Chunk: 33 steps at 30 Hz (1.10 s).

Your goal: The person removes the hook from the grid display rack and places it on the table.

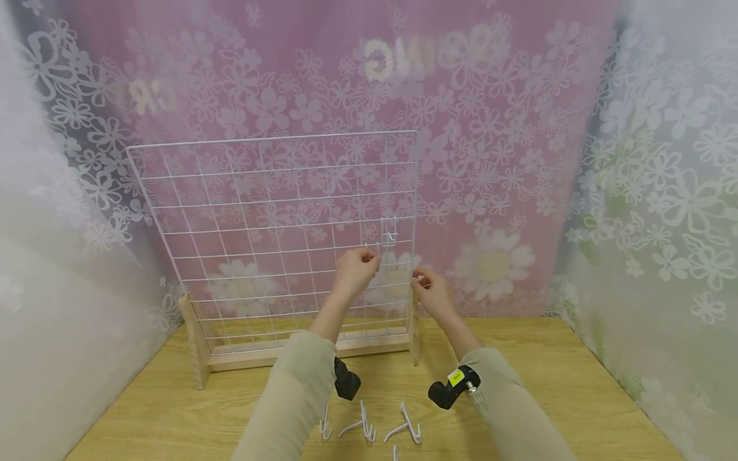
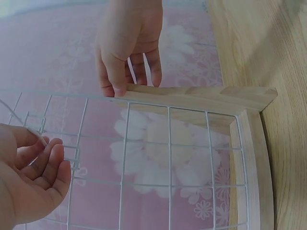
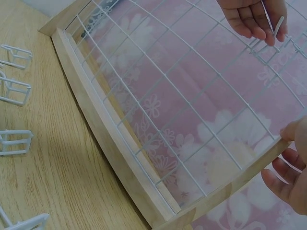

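A white wire grid panel (image 1: 273, 137) stands upright in a wooden base (image 1: 369, 346). My left hand (image 1: 355, 272) pinches a white wire hook (image 3: 279, 24) against the grid, near its right side; the fingers partly cover the hook. Just above and right of that hand, another white hook (image 1: 389, 238) hangs on the wires. My right hand (image 1: 435, 291) grips the top of the base's right wooden upright (image 2: 192, 98), with its thumb (image 2: 116, 76) on one side and its fingers on the other, at the grid's right edge.
Several white hooks lie on the wooden table in front of the base, among them one hook (image 1: 408, 424) between the forearms. The left wooden upright (image 1: 196, 346) holds the grid's other side. A pink flowered curtain (image 1: 490, 128) hangs behind.
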Each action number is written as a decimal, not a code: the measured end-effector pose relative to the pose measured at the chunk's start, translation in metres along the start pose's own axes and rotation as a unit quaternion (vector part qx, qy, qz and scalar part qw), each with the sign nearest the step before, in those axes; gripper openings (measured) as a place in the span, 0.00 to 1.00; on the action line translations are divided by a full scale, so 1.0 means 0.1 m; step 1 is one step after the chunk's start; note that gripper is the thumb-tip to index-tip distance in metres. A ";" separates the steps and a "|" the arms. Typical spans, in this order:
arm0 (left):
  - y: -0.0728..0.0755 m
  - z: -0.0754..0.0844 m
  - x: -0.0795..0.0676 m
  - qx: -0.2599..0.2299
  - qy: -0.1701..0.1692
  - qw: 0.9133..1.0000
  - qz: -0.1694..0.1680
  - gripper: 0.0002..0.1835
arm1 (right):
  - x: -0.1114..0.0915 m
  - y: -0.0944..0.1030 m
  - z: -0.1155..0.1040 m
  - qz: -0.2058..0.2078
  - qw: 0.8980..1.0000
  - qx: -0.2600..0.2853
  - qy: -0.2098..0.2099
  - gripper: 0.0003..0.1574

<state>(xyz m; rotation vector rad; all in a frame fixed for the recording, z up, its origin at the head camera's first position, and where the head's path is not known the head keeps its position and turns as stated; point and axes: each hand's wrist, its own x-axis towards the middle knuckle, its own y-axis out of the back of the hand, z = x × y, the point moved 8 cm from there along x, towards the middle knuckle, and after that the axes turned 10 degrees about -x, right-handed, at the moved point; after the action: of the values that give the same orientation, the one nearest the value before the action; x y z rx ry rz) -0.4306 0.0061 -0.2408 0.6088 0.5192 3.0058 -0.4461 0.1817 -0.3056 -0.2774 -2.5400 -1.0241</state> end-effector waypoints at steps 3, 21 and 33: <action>0.01 -0.03 0.00 -0.037 0.018 0.999 0.013 0.10 | 0.00 -0.01 0.00 0.000 1.000 0.003 0.000 0.13; 0.15 -0.06 -0.03 -0.210 0.060 0.976 0.022 0.08 | 0.04 -0.02 -0.06 -0.003 1.000 0.012 0.008 0.13; 0.22 -0.21 -0.29 -0.176 0.052 0.983 -0.025 0.06 | 0.00 -0.02 0.00 -0.004 0.999 0.029 0.012 0.13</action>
<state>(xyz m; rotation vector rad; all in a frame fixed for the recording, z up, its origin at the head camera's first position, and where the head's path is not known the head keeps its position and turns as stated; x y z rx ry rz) -0.4108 -0.0245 -0.2625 0.4082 -0.0006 2.9835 -0.4462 0.1799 -0.3068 -0.2373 -2.5467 -0.9485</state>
